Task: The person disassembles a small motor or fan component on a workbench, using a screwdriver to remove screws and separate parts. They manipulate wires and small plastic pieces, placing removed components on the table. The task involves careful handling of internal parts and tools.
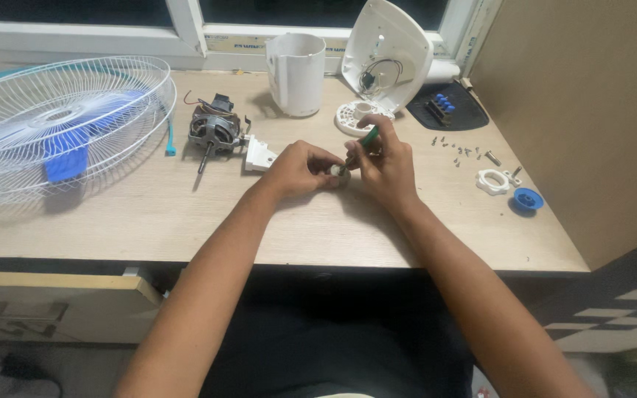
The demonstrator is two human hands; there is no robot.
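Observation:
My left hand (300, 168) is closed around a small pale part (335, 171) on the wooden table (149, 214), only its end showing between the fingers. My right hand (386, 162) grips a green-handled screwdriver (366, 138), its tip angled down against that small part. Both hands meet near the table's middle. A bare fan motor (214, 130) with a shaft and a white bracket (260, 155) lies just left of my left hand.
A white wire fan guard (112, 96) with blue blades (68, 158) lies at the left. A white motor housing (296, 74), a white rear cover (388, 51), a black switch panel (447, 109), loose screws (462, 149), a white ring nut (494, 181) and a blue cap (528, 198) lie at the right.

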